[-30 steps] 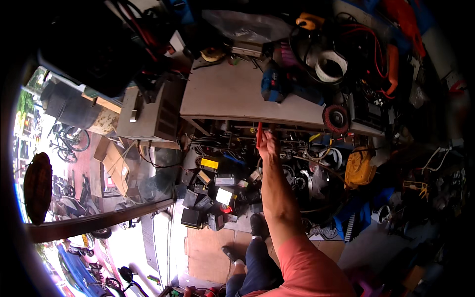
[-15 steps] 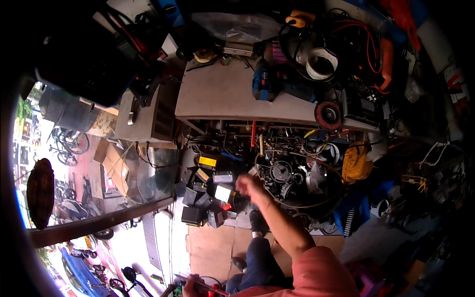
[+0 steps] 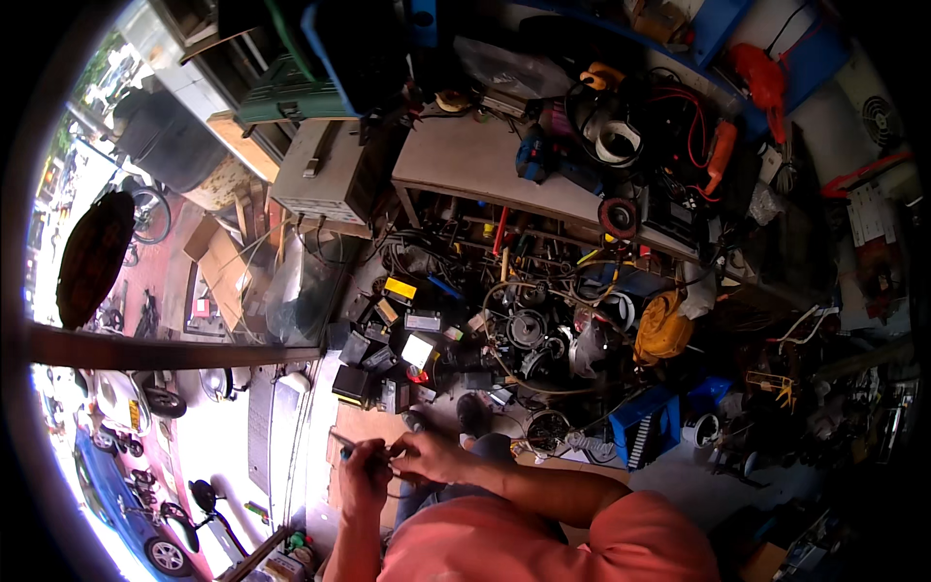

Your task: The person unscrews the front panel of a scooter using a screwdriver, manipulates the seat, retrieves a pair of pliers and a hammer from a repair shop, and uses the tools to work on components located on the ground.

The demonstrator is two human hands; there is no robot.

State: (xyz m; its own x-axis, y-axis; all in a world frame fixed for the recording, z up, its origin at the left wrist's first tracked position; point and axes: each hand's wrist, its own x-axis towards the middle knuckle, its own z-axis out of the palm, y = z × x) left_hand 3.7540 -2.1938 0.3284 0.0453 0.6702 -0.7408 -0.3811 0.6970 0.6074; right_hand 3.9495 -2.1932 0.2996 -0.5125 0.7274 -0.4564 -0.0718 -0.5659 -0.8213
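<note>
The person's hands met in front of the desk point(image 3: 465, 155), well apart from it and toward its left end. The left hand point(image 3: 364, 473) was closed around a slim, pointed tool point(image 3: 342, 444), whose tip stuck out of the fist on the side away from the right hand. The right hand point(image 3: 427, 458) was just beside that fist, its fingers bent in toward the tool; whether they gripped anything, I could not tell.

Among the dark blocks point(image 3: 351, 385) heaped on the floor in front of the desk's left part, one bore a yellow label point(image 3: 399, 288) and another a white label point(image 3: 419, 350); any print on them was too small to read. A pale printed sheet point(image 3: 866, 215) hung to the right of the desk, its lines equally illegible.

A blue cordless power tool point(image 3: 531, 155) lay on the desk, and a red abrasive disc point(image 3: 618, 219) rested at its front edge. To the desk's left stood a grey metal box point(image 3: 315, 175) with a handle on top. A yellow bag point(image 3: 664, 330) and a blue crate point(image 3: 645, 424) were in front of the desk's right part.
</note>
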